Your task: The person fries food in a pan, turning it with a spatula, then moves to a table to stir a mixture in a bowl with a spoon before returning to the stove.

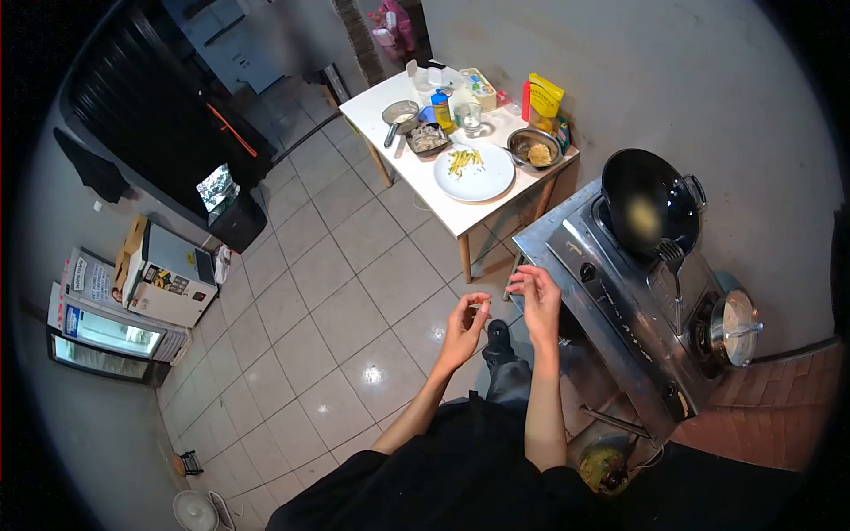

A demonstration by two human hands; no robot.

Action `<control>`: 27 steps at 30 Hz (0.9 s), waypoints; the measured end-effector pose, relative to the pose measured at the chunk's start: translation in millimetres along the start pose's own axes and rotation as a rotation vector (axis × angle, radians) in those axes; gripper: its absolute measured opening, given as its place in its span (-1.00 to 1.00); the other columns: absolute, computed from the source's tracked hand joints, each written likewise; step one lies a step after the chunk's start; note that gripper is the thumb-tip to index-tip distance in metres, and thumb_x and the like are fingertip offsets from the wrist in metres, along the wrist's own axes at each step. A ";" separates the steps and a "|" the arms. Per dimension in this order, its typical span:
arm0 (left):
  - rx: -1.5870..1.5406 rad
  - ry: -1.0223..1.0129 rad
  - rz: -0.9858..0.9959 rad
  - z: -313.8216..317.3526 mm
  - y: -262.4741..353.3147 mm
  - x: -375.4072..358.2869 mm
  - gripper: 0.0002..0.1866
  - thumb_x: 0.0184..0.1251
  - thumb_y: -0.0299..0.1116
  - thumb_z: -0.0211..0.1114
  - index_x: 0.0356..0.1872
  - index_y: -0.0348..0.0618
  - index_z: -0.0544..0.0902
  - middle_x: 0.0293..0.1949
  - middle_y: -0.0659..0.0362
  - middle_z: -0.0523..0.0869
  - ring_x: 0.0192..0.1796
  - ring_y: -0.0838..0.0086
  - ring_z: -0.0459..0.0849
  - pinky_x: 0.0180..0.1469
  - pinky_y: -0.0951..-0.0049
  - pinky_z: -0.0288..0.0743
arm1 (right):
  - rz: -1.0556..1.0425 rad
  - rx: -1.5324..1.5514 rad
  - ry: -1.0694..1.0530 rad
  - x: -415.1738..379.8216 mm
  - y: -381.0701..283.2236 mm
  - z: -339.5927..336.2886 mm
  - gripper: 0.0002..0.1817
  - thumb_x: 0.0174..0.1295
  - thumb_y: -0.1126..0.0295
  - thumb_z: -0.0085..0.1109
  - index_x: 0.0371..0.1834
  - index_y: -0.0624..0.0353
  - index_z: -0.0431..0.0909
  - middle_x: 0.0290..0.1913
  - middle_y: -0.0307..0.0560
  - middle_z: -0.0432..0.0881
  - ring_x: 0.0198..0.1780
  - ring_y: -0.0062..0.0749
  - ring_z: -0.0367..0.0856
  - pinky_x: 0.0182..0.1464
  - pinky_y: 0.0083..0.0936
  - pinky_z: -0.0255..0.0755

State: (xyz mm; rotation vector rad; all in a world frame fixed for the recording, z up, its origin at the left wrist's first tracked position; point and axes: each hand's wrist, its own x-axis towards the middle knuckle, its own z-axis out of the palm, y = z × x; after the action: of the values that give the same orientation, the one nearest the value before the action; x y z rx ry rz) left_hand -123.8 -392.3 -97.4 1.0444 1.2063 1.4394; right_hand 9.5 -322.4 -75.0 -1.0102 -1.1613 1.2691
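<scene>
While both forearms reach forward from the black top, seen from the head camera, the hands are raised over the gap between the tiled floor (341,301) and the stove (580,305). On the left hand (462,329) the fingers are bent, with thumb and forefinger tips brought close together; whether they touch or pinch something small cannot be told. The right hand (541,305), nearer the stove's front edge, has its fingers curved and loosely apart, with nothing visible in its grasp.

Beyond the right hand, the black wok (630,181) sits over the far burner, a pale yellowish patch showing at its bottom. A slotted spatula (678,296) lies with its head at the wok's near rim and its handle pointing back toward the person. Over the nearer burner is a pot with a glass lid (737,320).

Ahead stands a white table (376,103). Near its front edge is a white plate (492,182) bearing yellow-green strips (464,162), with a metal bowl (515,142) just beside it, holding a tan lump (539,155).
</scene>
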 end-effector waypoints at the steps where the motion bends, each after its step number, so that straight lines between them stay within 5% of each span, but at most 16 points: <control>1: 0.004 0.002 -0.004 -1.9 -2.2 0.8 -0.77 0.44 -0.35 0.14 0.01 -0.22 0.51 -0.15 0.21 0.56 -0.21 0.59 0.55 -0.22 0.58 0.40 | 0.015 0.001 -0.015 2.5 3.0 5.0 -0.76 0.30 0.65 -0.21 -0.10 0.34 0.49 -0.25 -0.02 0.63 -0.27 -0.44 0.65 -0.15 -0.55 0.47; 7: -0.088 -0.083 -0.205 0.8 -36.4 54.7 -0.72 0.45 -0.30 0.13 0.09 -0.15 0.48 -0.02 0.18 0.53 -0.11 0.52 0.56 -0.15 0.52 0.43 | -0.015 -0.090 0.005 38.7 29.6 -11.1 -0.70 0.08 0.86 -0.31 -0.42 0.26 0.41 -0.29 -0.09 0.54 -0.27 -0.50 0.56 -0.11 -0.57 0.46; 8: -0.124 -0.117 -0.243 5.6 -42.0 67.8 -0.70 0.45 -0.28 0.13 0.11 -0.13 0.46 0.03 0.17 0.51 -0.06 0.49 0.56 -0.11 0.50 0.43 | -0.077 -0.055 0.072 50.7 41.7 -15.7 -0.73 -0.03 0.86 -0.26 -0.59 0.23 0.33 -0.46 -0.17 0.46 -0.43 -0.56 0.44 -0.29 -0.62 0.37; 11: -0.160 -0.189 -0.333 17.2 -50.8 104.1 -0.66 0.46 -0.23 0.11 0.16 -0.09 0.42 0.14 0.16 0.45 0.10 0.43 0.52 0.00 0.42 0.43 | -0.027 -0.007 0.088 90.8 63.1 -30.1 -0.77 -0.20 0.85 -0.22 -0.70 0.25 0.28 -0.63 -0.22 0.40 -0.55 -0.59 0.30 -0.46 -0.63 0.17; 12: -0.150 -0.214 -0.388 19.9 -48.2 118.7 -0.66 0.46 -0.23 0.11 0.16 -0.08 0.42 0.14 0.17 0.45 0.12 0.42 0.50 0.02 0.40 0.42 | 0.015 -0.022 0.114 109.7 64.1 -24.9 -0.78 -0.19 0.80 -0.17 -0.76 0.22 0.20 -0.71 -0.30 0.24 -0.60 -0.65 0.17 -0.53 -0.57 0.01; 16: -0.092 -0.190 -0.443 13.4 -36.6 189.8 -0.67 0.45 -0.19 0.12 0.13 -0.05 0.45 0.08 0.20 0.49 0.11 0.44 0.48 0.09 0.34 0.38 | 0.120 -0.105 0.082 205.3 94.9 7.9 -0.69 0.08 0.64 -0.18 -0.82 0.20 0.18 -0.78 -0.36 0.17 -0.65 -0.72 0.09 -0.61 -0.55 -0.08; 17: -0.051 -0.182 -0.453 7.3 -33.8 210.8 -0.68 0.45 -0.18 0.13 0.12 -0.04 0.45 0.06 0.21 0.50 0.08 0.46 0.48 0.10 0.34 0.38 | 0.142 -0.122 0.141 228.8 107.3 17.4 -0.73 -0.03 0.66 -0.18 -0.82 0.19 0.12 -0.76 -0.39 0.11 -0.64 -0.69 0.04 -0.60 -0.48 -0.14; 19: -0.092 -0.111 -0.464 -11.4 -39.5 239.0 -0.68 0.44 -0.15 0.14 0.10 -0.02 0.47 0.03 0.20 0.51 0.05 0.49 0.48 0.10 0.34 0.38 | 0.170 -0.271 0.138 265.4 102.7 35.9 -0.88 -0.23 0.69 -0.21 -0.74 0.31 0.10 -0.65 -0.19 -0.02 -0.55 -0.53 0.06 -0.52 -0.30 -0.02; 22: -0.043 -0.033 -0.483 -34.9 -40.8 259.1 -0.65 0.44 -0.13 0.14 0.13 -0.02 0.45 0.05 0.17 0.50 0.06 0.47 0.48 0.11 0.37 0.39 | 0.143 -0.352 0.131 305.6 119.8 48.9 -0.91 -0.28 0.63 -0.18 -0.74 0.36 0.13 -0.58 -0.16 -0.06 -0.54 -0.46 0.05 -0.49 -0.28 -0.02; 25: 0.008 -0.046 -0.547 -54.1 -40.5 276.0 -0.57 0.43 -0.08 0.14 0.21 -0.02 0.40 0.09 0.09 0.48 0.09 0.41 0.49 0.11 0.38 0.43 | 0.242 -0.280 0.140 333.4 163.7 44.5 -0.87 -0.22 0.61 -0.14 -0.76 0.40 0.13 -0.75 0.13 0.12 -0.62 -0.29 0.13 -0.48 -0.20 0.09; 27: 0.082 -0.003 -0.666 -67.4 -52.1 292.0 -0.47 0.41 -0.04 0.16 0.28 -0.04 0.33 0.15 -0.02 0.45 0.14 0.31 0.49 0.11 0.32 0.48 | 0.202 -0.491 0.089 343.2 207.7 33.4 -0.88 -0.20 0.64 -0.13 -0.77 0.35 0.18 -0.75 0.10 0.18 -0.62 -0.31 0.21 -0.48 -0.24 0.13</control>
State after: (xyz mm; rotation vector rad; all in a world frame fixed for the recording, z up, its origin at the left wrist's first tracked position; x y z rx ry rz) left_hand -235.1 -113.9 -149.1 0.6016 1.4421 0.8714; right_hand -74.4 31.3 -248.1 -1.5621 -1.3605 1.0990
